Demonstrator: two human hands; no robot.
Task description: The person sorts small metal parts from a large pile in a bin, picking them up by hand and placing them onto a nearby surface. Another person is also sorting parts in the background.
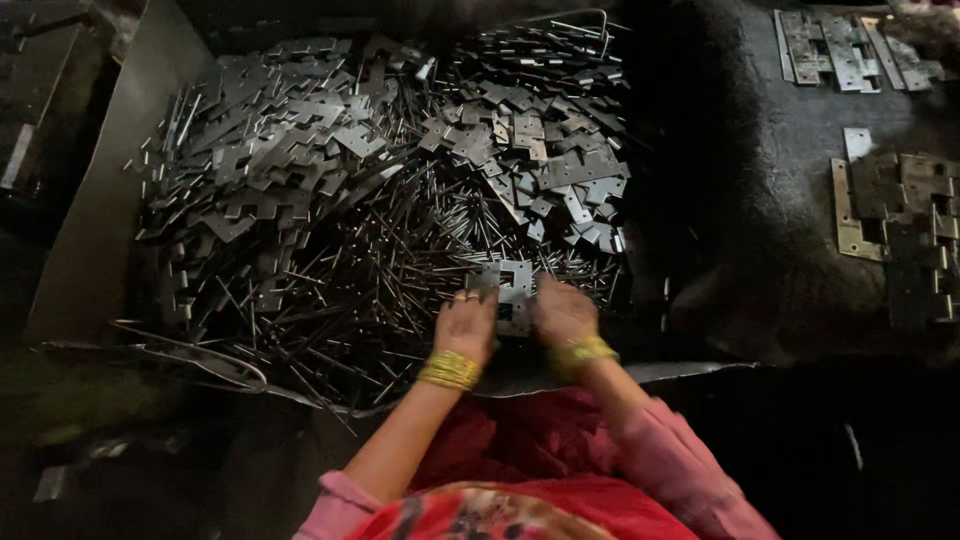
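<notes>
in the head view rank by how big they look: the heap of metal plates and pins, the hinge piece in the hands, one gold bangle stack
1. heap of metal plates and pins
2. hinge piece
3. gold bangle stack, close to the hinge piece in size, so unsure.

Between the left hand point(466, 325) and right hand point(562, 312) sits a hinge plate point(512, 290) of grey sheet metal, smooth with a dull sheen. Beyond the hands, the heap of plates point(330, 150) and thin pins point(400, 290) looks like the same bare metal. Gold bangles point(450, 371) gleam glossy at both wrists. Right of the hands, dark cloth point(760, 200) looks matt and rough.
</notes>
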